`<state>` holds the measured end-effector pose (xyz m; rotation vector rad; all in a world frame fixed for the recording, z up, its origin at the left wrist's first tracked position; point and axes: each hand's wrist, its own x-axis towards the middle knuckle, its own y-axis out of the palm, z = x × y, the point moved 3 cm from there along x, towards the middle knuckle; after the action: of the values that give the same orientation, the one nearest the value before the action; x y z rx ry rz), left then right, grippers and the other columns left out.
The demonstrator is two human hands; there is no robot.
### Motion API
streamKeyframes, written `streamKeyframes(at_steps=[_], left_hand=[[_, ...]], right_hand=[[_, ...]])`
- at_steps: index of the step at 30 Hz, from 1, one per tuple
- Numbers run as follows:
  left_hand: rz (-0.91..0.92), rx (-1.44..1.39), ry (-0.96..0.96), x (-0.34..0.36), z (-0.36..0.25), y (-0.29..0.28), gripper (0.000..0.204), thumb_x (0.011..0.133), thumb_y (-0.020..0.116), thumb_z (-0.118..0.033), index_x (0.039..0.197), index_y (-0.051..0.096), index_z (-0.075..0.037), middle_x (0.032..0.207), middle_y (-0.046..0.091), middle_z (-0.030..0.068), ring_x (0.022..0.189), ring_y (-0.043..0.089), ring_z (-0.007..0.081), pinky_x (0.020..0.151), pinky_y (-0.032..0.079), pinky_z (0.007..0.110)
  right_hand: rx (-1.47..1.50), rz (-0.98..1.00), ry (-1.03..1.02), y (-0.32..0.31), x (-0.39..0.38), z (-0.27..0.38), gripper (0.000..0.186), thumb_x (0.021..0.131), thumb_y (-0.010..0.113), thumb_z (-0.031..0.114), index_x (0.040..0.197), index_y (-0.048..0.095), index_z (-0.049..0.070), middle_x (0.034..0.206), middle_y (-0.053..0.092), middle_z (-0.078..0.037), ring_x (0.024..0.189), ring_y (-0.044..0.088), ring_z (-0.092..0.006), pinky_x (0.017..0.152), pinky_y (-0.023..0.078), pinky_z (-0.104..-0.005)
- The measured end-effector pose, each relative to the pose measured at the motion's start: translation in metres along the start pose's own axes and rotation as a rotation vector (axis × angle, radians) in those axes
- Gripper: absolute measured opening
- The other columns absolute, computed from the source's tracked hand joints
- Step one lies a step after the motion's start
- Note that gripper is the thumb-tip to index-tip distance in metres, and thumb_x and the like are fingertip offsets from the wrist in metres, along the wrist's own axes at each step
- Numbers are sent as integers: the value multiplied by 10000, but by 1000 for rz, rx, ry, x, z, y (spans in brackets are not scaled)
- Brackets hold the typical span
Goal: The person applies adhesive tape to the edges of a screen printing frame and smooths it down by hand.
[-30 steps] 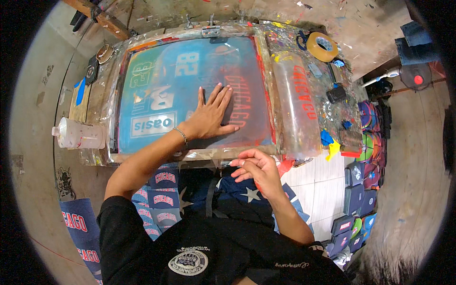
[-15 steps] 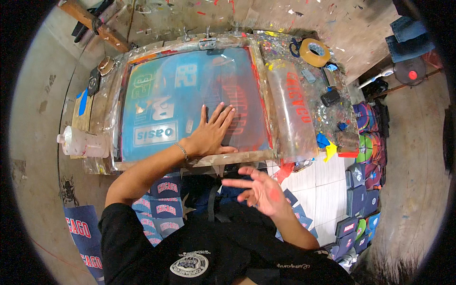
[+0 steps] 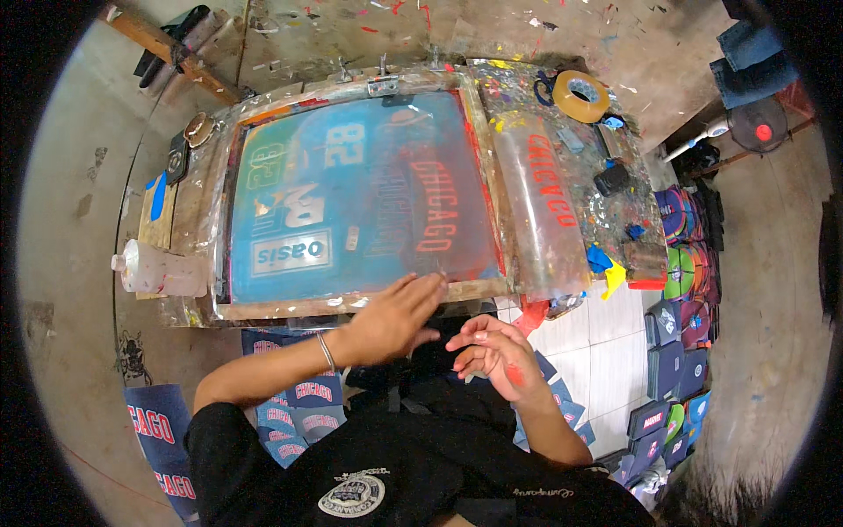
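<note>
A screen-printing frame (image 3: 360,303) with blue mesh (image 3: 356,189) lies on the table in front of me. Its mesh bears several letter and number stencils, and the right part is tinted red around one arched stencil (image 3: 433,206). My left hand (image 3: 395,318) hovers over the frame's near wooden edge, empty, its fingers stretched out. Nearer my body, right of it, my right hand (image 3: 496,358) is raised palm inward. The right fingers are loosely bent and apart, with nothing visible in them, and a red smear marks the palm.
Right of the frame lies a clear plastic sheet (image 3: 537,202) with red lettering. Beyond it are a tape roll (image 3: 582,97) and a black object (image 3: 612,182). A whitish bottle (image 3: 162,268) stands at left. Printed dark pieces (image 3: 316,391) lie below; folded fabric stacks (image 3: 667,369) line the right.
My left hand has lifted off the mesh and come back toward me, over the near edge. My right hand has shifted slightly down and right, its fingers more bent.
</note>
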<state>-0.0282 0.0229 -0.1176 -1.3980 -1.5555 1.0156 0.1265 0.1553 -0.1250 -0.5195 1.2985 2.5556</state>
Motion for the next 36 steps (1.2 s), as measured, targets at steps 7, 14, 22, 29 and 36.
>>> streamKeyframes(at_steps=[7, 14, 22, 29, 36], left_hand=[[43, 143, 70, -24, -32, 12, 723, 882, 560, -426, 1433, 393, 12, 1535, 323, 220, 1452, 282, 319, 1201, 167, 497], [9, -268, 232, -29, -52, 12, 461, 904, 641, -252, 1304, 560, -38, 1368, 554, 154, 1309, 503, 273, 1132, 343, 472], [68, 279, -133, -30, -33, 44, 818, 878, 562, -576, 1443, 404, -5, 1543, 324, 189, 1459, 258, 317, 1187, 110, 540], [208, 101, 58, -49, -71, 23, 734, 903, 564, -542, 1432, 439, -48, 1555, 332, 142, 1463, 271, 247, 1151, 157, 589], [-47, -297, -249, -48, -78, 18, 699, 830, 742, -359, 1375, 482, -8, 1486, 379, 248, 1389, 349, 435, 1126, 263, 577]], right_hand=[[-64, -3, -107, 5, -10, 24, 201, 976, 518, 127, 1108, 547, -21, 1022, 669, -221, 784, 706, -251, 684, 602, -336], [-315, -113, -285, -10, -13, 81, 190, 954, 577, 124, 1091, 582, -6, 979, 694, -158, 778, 697, -200, 675, 584, -332], [-540, -480, -655, -94, 7, 209, 184, 930, 603, 141, 1047, 613, 0, 943, 701, -132, 758, 668, -161, 644, 550, -290], [-1343, -833, -711, -178, 79, 291, 219, 849, 649, 178, 980, 668, 4, 888, 716, -143, 811, 696, -221, 740, 552, -365], [-1638, -1170, -743, -220, 111, 377, 251, 824, 641, 186, 996, 684, 8, 950, 708, -194, 926, 681, -362, 829, 529, -429]])
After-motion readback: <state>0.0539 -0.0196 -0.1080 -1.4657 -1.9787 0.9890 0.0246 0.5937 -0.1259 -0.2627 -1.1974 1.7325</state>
